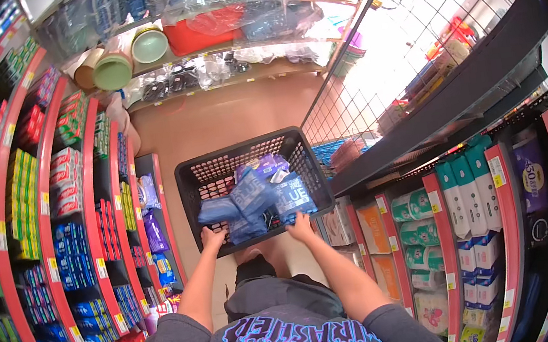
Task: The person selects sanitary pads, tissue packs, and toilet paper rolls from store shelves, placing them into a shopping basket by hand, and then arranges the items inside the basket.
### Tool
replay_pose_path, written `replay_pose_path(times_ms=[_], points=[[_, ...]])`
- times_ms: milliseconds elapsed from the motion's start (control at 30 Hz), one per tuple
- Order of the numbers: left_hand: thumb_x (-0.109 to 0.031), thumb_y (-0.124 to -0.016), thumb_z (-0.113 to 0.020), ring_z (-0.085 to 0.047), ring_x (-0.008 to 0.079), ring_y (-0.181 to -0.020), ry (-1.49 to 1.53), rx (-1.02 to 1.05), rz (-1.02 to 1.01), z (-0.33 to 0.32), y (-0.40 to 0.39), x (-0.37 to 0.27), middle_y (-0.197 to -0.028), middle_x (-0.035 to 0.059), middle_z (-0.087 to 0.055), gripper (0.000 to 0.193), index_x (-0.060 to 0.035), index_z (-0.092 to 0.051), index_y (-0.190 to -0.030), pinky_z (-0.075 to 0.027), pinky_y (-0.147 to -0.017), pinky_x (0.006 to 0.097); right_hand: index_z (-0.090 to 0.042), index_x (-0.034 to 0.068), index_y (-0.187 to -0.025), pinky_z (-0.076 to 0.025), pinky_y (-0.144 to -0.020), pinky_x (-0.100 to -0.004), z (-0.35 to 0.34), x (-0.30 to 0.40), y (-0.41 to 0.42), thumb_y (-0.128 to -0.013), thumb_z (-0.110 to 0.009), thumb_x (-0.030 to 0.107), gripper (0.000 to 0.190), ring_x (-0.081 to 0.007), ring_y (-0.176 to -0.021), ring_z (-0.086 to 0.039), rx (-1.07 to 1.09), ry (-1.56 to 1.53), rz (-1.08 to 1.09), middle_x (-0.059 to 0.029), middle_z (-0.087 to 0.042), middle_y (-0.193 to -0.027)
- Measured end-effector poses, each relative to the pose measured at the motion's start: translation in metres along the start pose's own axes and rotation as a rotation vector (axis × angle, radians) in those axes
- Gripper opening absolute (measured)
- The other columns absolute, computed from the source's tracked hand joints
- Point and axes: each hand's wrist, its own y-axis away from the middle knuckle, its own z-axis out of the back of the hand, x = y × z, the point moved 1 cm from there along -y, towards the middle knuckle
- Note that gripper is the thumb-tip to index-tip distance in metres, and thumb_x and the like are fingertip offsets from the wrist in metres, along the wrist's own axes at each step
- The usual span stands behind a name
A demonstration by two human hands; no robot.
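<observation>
Before me is a black plastic shopping basket [249, 158] with perforated walls. My left hand [213, 240] grips its near rim at the left corner. Farther right along the same rim, my right hand [299, 225] has its fingers over the edge, close against an upright blue packet [293, 197] with white lettering. More blue soft packets [251, 194] lie loosely heaped inside, slightly blurred. Behind them rests a purple packet [267, 164]. The basket's bottom is partly hidden under these packets.
Shelves of toothpaste boxes [74, 247] line the left side. On the right stand shelves with toilet paper rolls [417, 233] and a black wire mesh partition [345, 85]. Ahead, across tiled floor [225, 110], a shelf holds plastic tubs [150, 45] and wrapped goods.
</observation>
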Motion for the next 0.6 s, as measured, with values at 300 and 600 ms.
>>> replay_pose_path(times_ms=[300, 600], points=[[-0.010, -0.066, -0.059, -0.042, 0.0330, -0.100, 0.010, 0.025, -0.521, -0.040, 0.044, -0.015, -0.101, 0.0206, -0.044, 0.046, 0.0034, -0.038, -0.105, -0.033, -0.086, 0.0375, -0.047, -0.003, -0.110, -0.040, -0.085, -0.0370, 0.009, -0.140, 0.145, -0.065, -0.060, 0.022, 0.053, -0.0332, -0.105, -0.045, -0.035, -0.097, -0.517, -0.0222, -0.048, -0.110], [-0.009, -0.069, -0.057, -0.035, 0.0376, -0.106, -0.210, 0.267, -0.881, -0.106, 0.048, -0.111, -0.112, 0.0265, -0.037, 0.052, 0.0076, -0.032, -0.112, -0.027, -0.093, 0.0392, -0.053, 0.000, -0.098, -0.047, -0.070, -0.0361, -0.070, -0.242, 0.300, -0.066, -0.061, 0.022, 0.040, -0.0304, -0.081, -0.057, -0.463, -0.757, -1.041, -0.0211, -0.056, -0.089]])
